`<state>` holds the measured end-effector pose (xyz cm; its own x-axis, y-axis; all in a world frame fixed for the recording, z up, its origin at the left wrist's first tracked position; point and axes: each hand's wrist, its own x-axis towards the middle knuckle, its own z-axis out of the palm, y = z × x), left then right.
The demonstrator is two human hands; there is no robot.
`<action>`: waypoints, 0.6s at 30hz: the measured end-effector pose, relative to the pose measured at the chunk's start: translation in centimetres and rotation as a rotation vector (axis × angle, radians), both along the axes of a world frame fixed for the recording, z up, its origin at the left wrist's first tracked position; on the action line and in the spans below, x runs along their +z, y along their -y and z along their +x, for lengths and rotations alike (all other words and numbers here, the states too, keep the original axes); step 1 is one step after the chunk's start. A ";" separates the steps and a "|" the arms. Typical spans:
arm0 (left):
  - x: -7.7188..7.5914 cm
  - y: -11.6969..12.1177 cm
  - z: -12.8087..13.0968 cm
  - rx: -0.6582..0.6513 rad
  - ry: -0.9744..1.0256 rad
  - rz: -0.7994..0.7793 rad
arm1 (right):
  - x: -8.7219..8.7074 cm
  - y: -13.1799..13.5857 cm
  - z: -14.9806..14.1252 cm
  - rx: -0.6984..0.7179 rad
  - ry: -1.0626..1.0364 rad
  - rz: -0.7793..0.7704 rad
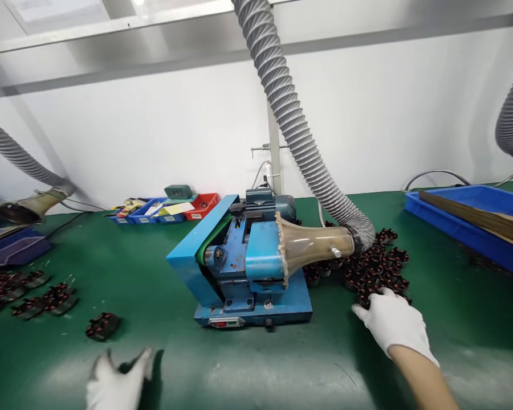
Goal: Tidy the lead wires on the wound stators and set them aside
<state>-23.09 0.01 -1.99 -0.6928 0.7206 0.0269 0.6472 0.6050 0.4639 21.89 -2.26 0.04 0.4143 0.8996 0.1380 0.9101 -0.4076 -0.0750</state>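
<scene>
My right hand [395,323], in a white glove, is at the near edge of a pile of small black wound motor cores [378,265] with copper-coloured windings. Its fingers curl down over one core at the front, and the thumb lies on the left side; the fingertips are partly hidden. At the bottom left, my left hand [117,382], also gloved and blurred, is open with thumb and fingers apart and nothing between them. Just beyond it a single motor core [103,326] sits on the green table [239,364].
A blue belt grinding machine [256,302] stands in the middle, its clear funnel [318,247] joined to a grey hose [288,108]. More cores [55,299] lie at left. Small bins [200,206] stand behind; a blue tray [465,222] with brown boards is at right.
</scene>
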 end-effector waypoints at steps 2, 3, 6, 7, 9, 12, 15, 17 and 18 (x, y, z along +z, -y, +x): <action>-0.6 1.4 3.3 -0.074 0.095 0.026 | -0.6 0.2 -0.4 0.047 0.008 0.002; -1.2 2.2 5.2 -0.121 0.168 0.066 | -1.0 0.4 -0.9 0.083 0.008 0.010; -2.8 4.8 10.8 -0.289 0.528 0.115 | -1.6 1.2 -2.9 0.217 -0.026 0.018; -3.1 5.6 12.5 -0.359 0.720 0.105 | -1.4 1.7 -3.6 0.273 -0.059 0.015; -2.6 6.6 15.2 -0.530 1.196 0.093 | -0.4 2.8 -5.2 0.414 -0.238 0.040; 0.1 7.0 17.7 -0.771 1.780 -0.034 | 2.3 4.6 -7.1 0.667 -0.817 0.138; 3.2 6.8 18.8 -0.875 1.872 -0.125 | 4.2 5.6 -8.3 0.819 -1.289 0.069; 4.3 6.5 19.1 -0.790 1.795 -0.076 | 4.3 5.6 -8.9 0.716 -1.534 0.084; 4.5 6.4 19.2 -0.730 1.761 -0.060 | 4.1 5.5 -9.2 0.620 -1.636 0.101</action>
<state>-3.92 -6.40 2.55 0.4930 0.8163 -0.3009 -0.3680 0.5090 0.7781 12.64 -7.74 4.11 -0.1991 0.9796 0.0274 -0.1160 0.0042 -0.9932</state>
